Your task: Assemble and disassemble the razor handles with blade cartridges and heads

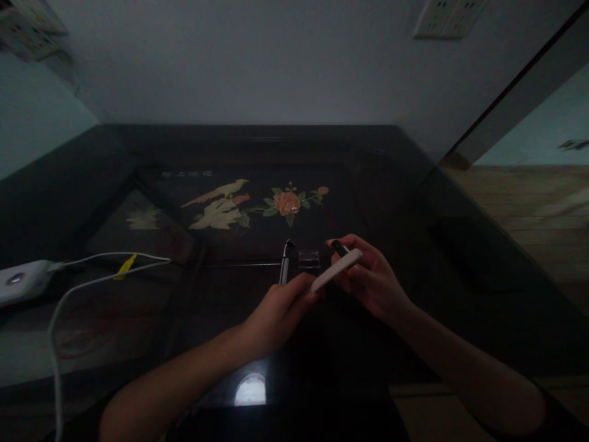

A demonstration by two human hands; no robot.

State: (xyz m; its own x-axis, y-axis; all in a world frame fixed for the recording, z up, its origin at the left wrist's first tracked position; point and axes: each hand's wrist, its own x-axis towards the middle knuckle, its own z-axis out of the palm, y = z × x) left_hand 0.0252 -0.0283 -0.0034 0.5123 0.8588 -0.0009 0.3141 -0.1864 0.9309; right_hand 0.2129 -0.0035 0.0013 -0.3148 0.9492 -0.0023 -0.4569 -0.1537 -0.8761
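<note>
Between thumb and fingers, my left hand [278, 316] grips a slim, pale, flat object [338, 270] with rounded ends, tilted up to the right; its kind does not show. My right hand [375, 279] is closed around a small dark piece with a light edge [339, 247], just behind the pale object's upper end. Whether the right fingers also touch the pale object, I cannot tell. Just beyond my left hand lies a slender pen-like tool [284, 263], silver and black with a dark tip. Beside it sits a small clear plastic piece [308, 259].
The dark glossy table [386, 344] carries an inlaid picture of birds [221, 205] and a flower [288, 203]. At the left are a white power strip [23, 279] and a white cable [92, 282] with a yellow tag [125, 267]. A wall [248, 67] stands behind the table.
</note>
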